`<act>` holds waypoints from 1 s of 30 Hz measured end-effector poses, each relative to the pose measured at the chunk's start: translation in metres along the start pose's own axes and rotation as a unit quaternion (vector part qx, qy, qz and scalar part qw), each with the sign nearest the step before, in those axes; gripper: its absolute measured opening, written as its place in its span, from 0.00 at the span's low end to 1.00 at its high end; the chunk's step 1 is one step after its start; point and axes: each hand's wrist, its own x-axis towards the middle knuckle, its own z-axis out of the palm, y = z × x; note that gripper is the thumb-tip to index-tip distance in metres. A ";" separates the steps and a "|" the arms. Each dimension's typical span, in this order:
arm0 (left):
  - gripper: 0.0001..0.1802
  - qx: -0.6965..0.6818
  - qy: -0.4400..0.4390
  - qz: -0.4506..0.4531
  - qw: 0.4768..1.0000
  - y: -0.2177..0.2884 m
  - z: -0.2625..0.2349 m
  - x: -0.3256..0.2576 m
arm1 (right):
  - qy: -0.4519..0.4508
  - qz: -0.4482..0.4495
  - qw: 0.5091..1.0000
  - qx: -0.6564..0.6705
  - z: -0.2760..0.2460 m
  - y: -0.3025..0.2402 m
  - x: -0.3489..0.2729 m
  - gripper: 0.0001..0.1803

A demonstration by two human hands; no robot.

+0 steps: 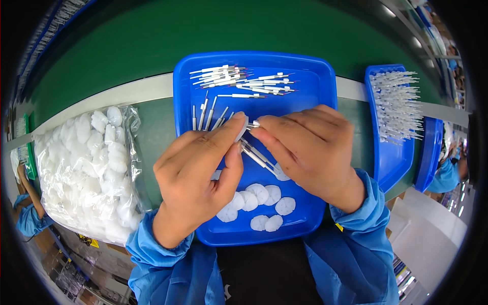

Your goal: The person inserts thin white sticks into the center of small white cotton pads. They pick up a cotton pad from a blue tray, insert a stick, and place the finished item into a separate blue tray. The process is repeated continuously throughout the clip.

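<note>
My L fingers are pinching a white disc edge-on, R fingers gripping a thin white pc. right by it, both above the blue tray. Prob. I'm joining the two; next move's calling for steady alignment w/ a light push.

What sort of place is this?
It's probably a factory workshop. There's a blue tray with lots of matching thin white rods, a big clear bag full of white pieces, and other people's blue sleeves at both sides.
</note>
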 end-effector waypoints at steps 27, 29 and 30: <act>0.28 -0.074 0.048 0.000 0.996 -0.004 0.000 0.004 | -0.064 0.168 0.900 0.398 -0.006 0.006 0.002 0.20; 0.28 -0.066 0.049 0.008 0.997 -0.002 0.000 0.003 | -0.059 0.177 0.889 0.417 -0.004 0.003 0.000 0.19; 0.29 -0.064 0.052 0.028 0.996 -0.003 0.001 0.004 | -0.057 0.177 0.888 0.422 -0.004 0.003 0.000 0.19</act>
